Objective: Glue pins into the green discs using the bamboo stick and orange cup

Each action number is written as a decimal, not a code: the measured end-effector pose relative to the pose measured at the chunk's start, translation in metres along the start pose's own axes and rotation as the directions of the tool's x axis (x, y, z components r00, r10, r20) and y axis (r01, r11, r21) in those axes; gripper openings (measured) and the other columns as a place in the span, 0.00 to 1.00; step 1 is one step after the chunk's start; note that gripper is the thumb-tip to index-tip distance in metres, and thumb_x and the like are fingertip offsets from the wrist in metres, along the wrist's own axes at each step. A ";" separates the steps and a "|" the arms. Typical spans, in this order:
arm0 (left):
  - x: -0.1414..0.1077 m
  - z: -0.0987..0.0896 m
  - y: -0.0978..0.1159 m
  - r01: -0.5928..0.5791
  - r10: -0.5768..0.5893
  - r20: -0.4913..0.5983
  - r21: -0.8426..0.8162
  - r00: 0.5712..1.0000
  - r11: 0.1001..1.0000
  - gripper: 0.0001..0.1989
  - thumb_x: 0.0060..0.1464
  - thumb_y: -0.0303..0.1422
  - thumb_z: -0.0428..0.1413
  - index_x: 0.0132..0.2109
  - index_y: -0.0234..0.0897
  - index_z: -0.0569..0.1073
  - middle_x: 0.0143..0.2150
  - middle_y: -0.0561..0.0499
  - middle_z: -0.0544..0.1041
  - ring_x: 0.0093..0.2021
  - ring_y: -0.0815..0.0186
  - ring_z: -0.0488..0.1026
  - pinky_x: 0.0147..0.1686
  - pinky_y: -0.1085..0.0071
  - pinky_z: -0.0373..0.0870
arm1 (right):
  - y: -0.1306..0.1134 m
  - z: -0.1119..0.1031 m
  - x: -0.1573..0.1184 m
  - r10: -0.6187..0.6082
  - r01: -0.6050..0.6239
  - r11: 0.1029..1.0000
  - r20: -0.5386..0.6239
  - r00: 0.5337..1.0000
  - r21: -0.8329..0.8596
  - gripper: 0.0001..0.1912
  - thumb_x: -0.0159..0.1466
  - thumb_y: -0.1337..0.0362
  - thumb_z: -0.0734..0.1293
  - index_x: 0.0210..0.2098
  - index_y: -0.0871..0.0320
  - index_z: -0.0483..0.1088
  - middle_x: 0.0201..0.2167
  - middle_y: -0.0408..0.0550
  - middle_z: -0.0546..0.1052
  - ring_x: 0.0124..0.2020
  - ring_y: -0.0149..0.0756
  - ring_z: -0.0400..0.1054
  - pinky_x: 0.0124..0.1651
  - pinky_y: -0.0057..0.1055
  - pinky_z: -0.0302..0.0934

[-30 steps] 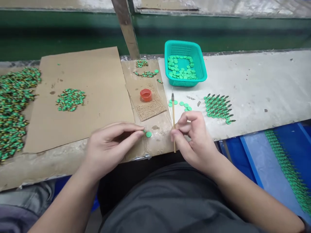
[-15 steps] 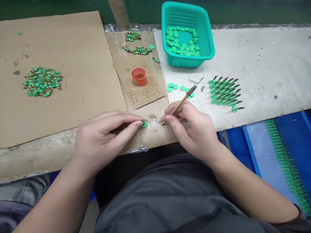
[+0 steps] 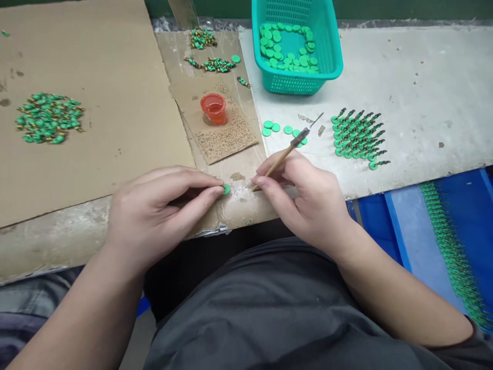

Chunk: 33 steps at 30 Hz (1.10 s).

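My left hand pinches a small round green disc between thumb and forefinger, just above the worn front strip of the table. My right hand grips a thin wooden stick with a dark wrapped section and a fine metal tip pointing up and away; its wooden end points down toward the table, a short way right of the disc. Beyond the hands, a small red cup with liquid stands on a speckled piece of cardboard. Several loose green discs lie past my right hand.
A teal basket of green discs stands at the back. Right of it are rows of discs with small dark figures. Piles of small green-and-gold pieces lie on the left cardboard. Blue trays sit below the right edge.
The view has shifted a little, so the table's things sit higher in the picture. Both hands keep their holds on the disc and the stick, close to the same spot.
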<state>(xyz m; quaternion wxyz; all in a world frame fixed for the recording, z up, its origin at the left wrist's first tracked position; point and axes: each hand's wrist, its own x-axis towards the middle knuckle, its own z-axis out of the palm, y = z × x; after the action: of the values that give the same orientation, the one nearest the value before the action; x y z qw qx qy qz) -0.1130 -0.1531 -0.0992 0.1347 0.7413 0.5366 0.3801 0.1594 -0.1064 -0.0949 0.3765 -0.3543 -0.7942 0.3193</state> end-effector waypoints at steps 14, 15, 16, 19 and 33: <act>-0.005 0.003 0.015 0.183 -0.183 -0.001 -0.029 0.983 0.983 0.07 0.75 0.41 0.71 0.47 0.49 0.93 0.46 0.58 0.94 0.44 0.66 0.89 0.49 0.69 0.81 | -0.011 0.001 0.012 -0.096 0.101 0.989 0.053 0.994 -0.111 0.01 0.85 0.65 0.74 0.55 0.52 0.79 0.54 0.46 0.89 0.52 0.40 0.89 0.62 0.34 0.84; -0.005 0.004 0.015 0.185 -0.185 -0.002 -0.030 0.983 0.982 0.07 0.75 0.41 0.72 0.47 0.49 0.94 0.45 0.58 0.94 0.44 0.66 0.88 0.48 0.69 0.81 | -0.012 0.005 0.014 -0.095 0.101 0.988 0.048 0.994 -0.118 0.02 0.86 0.65 0.73 0.56 0.52 0.79 0.55 0.47 0.89 0.51 0.39 0.88 0.63 0.34 0.84; -0.005 0.004 0.016 0.183 -0.184 -0.006 -0.028 0.983 0.983 0.07 0.75 0.41 0.72 0.47 0.48 0.94 0.45 0.58 0.94 0.43 0.66 0.88 0.48 0.70 0.81 | -0.012 0.009 0.017 -0.086 0.092 0.987 0.051 0.995 -0.130 0.02 0.87 0.64 0.73 0.57 0.53 0.79 0.57 0.47 0.89 0.51 0.39 0.87 0.64 0.34 0.84; -0.005 0.004 0.015 0.188 -0.188 -0.027 -0.013 0.982 0.982 0.06 0.75 0.40 0.71 0.48 0.47 0.94 0.46 0.58 0.94 0.44 0.67 0.89 0.49 0.71 0.81 | -0.008 0.019 0.025 -0.101 0.108 0.984 0.059 0.993 -0.141 0.03 0.88 0.64 0.70 0.55 0.53 0.78 0.61 0.48 0.87 0.52 0.38 0.86 0.64 0.34 0.83; -0.007 0.005 0.016 0.220 -0.220 -0.034 -0.010 0.975 0.975 0.07 0.75 0.41 0.72 0.50 0.46 0.94 0.48 0.57 0.95 0.47 0.65 0.90 0.52 0.66 0.84 | 0.000 0.025 0.038 -0.060 0.080 0.991 0.181 0.982 -0.104 0.06 0.90 0.61 0.69 0.54 0.55 0.76 0.69 0.46 0.84 0.70 0.41 0.83 0.73 0.34 0.77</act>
<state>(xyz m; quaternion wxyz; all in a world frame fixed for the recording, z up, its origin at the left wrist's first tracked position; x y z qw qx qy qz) -0.0997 -0.1646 -0.0954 0.1690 0.6701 0.6165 0.3773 0.1216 -0.0818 -0.0938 0.2952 -0.3165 -0.8530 0.2916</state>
